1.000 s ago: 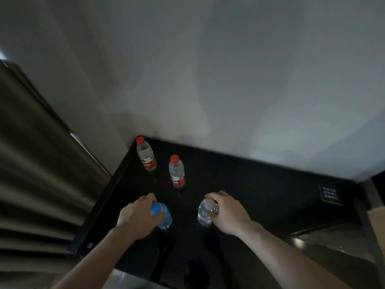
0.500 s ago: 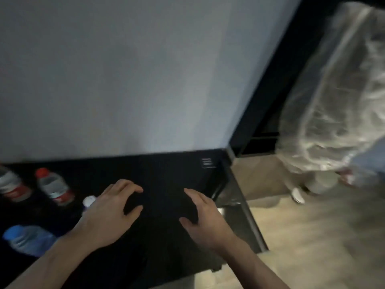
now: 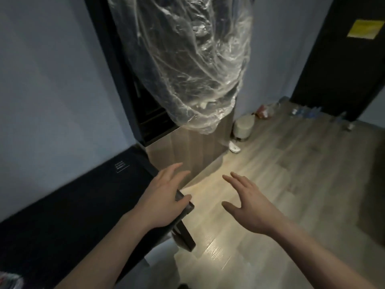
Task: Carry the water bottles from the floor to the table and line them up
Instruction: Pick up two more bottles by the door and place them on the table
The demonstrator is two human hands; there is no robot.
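Both hands hang in front of the person with fingers spread and nothing held. The left hand [image 3: 164,197] hovers over the right-hand corner of the black worktop [image 3: 68,209], its fingers straight and slightly fanned, the thumb lying close to the worktop's edge; whether it touches the surface cannot be told. The right hand [image 3: 248,205] is held out beyond the worktop, above the pale wooden floor [image 3: 270,184], palm down, fingers relaxed and apart. The two hands are near each other but do not touch.

The water bottles [image 3: 306,112] that are on the floor lie far off, in a loose cluster against the base of a dark door [image 3: 341,59] at the back right; they are small and blurred, so their number cannot be told. Near them sits a red-and-clear bundle [image 3: 264,111], too blurred to identify. At the bottom left corner of the view, on the worktop, a sliver of something with a red and white label [image 3: 9,280] shows, too cropped to be sure what it is.

A large bundle wrapped in clear plastic [image 3: 187,65] hangs from above, in front of a dark open cabinet [image 3: 145,113]. Below it on the floor stands a small round pale bin [image 3: 242,128]. A yellow note [image 3: 364,29] is stuck on the dark door.
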